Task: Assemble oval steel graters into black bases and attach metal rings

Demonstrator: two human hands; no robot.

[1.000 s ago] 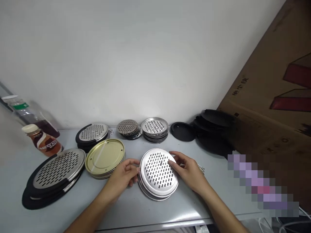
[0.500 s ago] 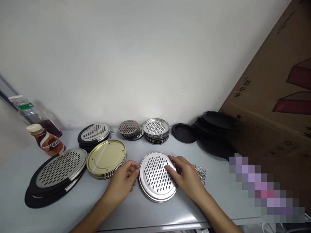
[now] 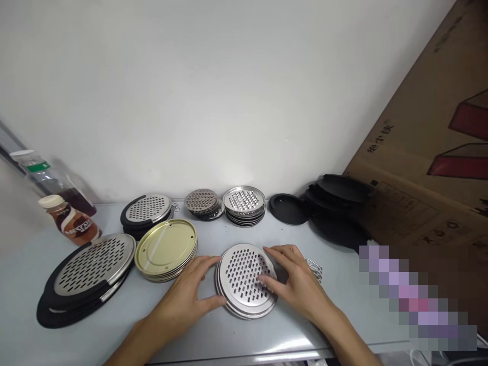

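A short stack of round silver grater plates (image 3: 247, 274) lies flat on the table between my hands, its top plate full of slots. My left hand (image 3: 192, 290) is open at the stack's left side, index finger and thumb spread along the rim and holding nothing. My right hand (image 3: 295, 277) grips the right side of the top plate, thumb over its face and fingers at the far right edge. Partly hidden behind that hand is a bunch of metal wire clips (image 3: 315, 269).
Gold-coloured lids (image 3: 166, 248) are stacked left of my left hand, beside black-rimmed graters (image 3: 89, 267). Along the wall stand small grater discs (image 3: 202, 202), silver graters (image 3: 244, 201) and black round plates (image 3: 288, 208). Bottles (image 3: 76, 223) stand left; a cardboard box (image 3: 412, 203) leans right.
My left hand has opened from a pinch at the stack's left edge, its thumb and index finger now spread along the rim. My right hand has barely moved.
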